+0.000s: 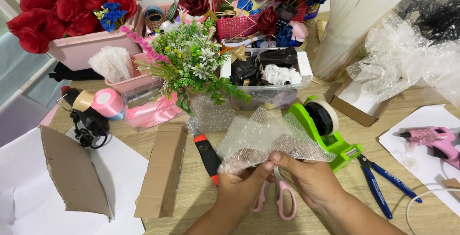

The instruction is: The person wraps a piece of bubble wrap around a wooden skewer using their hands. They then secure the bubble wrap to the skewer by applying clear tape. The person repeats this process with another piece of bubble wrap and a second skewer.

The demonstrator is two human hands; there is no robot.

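Left hand: the left hand [242, 184] has its fingers [261, 170] pinched shut on the bottom of a see-through piece of sparkly white net [268, 136].
Right hand: the right hand [309, 177] has its fingers [280, 159] closed on the same net, just beside the left hand.
Where the net is: it is held up over the front of the wooden table [191, 196], fanned out above both hands.
Under the hands: pink-handled scissors [280, 201] lie on the table, partly hidden by the hands.
Left of the hands: a red and black box knife [208, 157] lies close by, and next to it a long folded strip of brown cardboard [163, 170].
Right of the hands: a bright green tape holder [326, 129] stands very near the net, with blue-handled pliers [381, 182] beside it.
Further right: a pink glue gun [433, 141] rests on white paper.
Behind: a clear plastic box of ribbons [268, 79] and a bunch of fake green leaves with small white flowers [194, 62].
What could go wrong: the thin net could snag on the tape holder's cutting end or on the leaves, I think, and it might tear if pulled hard.
Another worry: a wrist could bump the scissors or knife.
Room to move: there is little room at the sides, and more just above the hands and toward the table's front edge.
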